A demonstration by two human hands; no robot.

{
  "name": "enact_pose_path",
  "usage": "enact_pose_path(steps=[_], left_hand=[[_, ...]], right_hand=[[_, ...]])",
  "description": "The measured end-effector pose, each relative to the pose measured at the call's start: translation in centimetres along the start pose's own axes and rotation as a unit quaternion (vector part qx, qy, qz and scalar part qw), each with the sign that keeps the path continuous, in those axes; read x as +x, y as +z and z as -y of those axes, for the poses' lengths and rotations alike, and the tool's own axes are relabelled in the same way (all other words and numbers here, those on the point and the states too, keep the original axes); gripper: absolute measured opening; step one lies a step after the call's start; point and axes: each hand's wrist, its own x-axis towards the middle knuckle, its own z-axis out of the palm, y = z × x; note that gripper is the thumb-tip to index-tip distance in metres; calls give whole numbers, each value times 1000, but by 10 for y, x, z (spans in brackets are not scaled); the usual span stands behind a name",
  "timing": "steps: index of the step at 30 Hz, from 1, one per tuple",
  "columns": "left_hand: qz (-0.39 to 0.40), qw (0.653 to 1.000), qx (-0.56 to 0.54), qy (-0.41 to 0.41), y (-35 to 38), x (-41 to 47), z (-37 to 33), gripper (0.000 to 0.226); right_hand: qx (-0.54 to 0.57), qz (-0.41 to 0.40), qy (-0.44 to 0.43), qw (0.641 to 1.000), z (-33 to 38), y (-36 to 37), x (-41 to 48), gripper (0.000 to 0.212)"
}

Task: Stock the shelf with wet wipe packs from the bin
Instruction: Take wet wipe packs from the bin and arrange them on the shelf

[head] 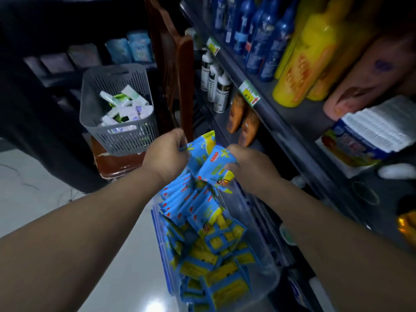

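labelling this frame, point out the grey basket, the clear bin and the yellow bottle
grey basket [126,140], head view, front slatted wall
clear bin [264,257], head view, bare right wall
yellow bottle [310,61], head view, middle of body

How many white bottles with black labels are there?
3, in a row on the lower shelf: far bottle, middle bottle, near bottle. More may be hidden behind.

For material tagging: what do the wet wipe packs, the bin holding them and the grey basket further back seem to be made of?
The wet wipe packs look like thin glossy printed plastic film; they crumple and catch light. The bin seems clear rigid plastic, contents showing through its wall. The grey basket looks like matte moulded plastic with slotted walls.
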Motion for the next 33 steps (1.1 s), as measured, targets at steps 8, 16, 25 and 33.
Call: enact_pose_path(steps=[8, 16, 25, 33], left_hand=[[-21, 997, -24, 71, -75, -54, -63, 16], [-18, 983, -83, 161, -157, -128, -137, 19], [25, 954, -165, 249, -203, -200, -244, 25], [65, 917, -222, 325, -191, -273, -340, 25]], right_hand=[[-57, -72, 1, 996, 62, -81, -79, 18], [-88, -170, 68, 979, 125, -166, -198, 14], [-109, -304, 142, 936, 165, -253, -335, 19], [-64, -381, 214, 897, 142, -300, -454, 21]])
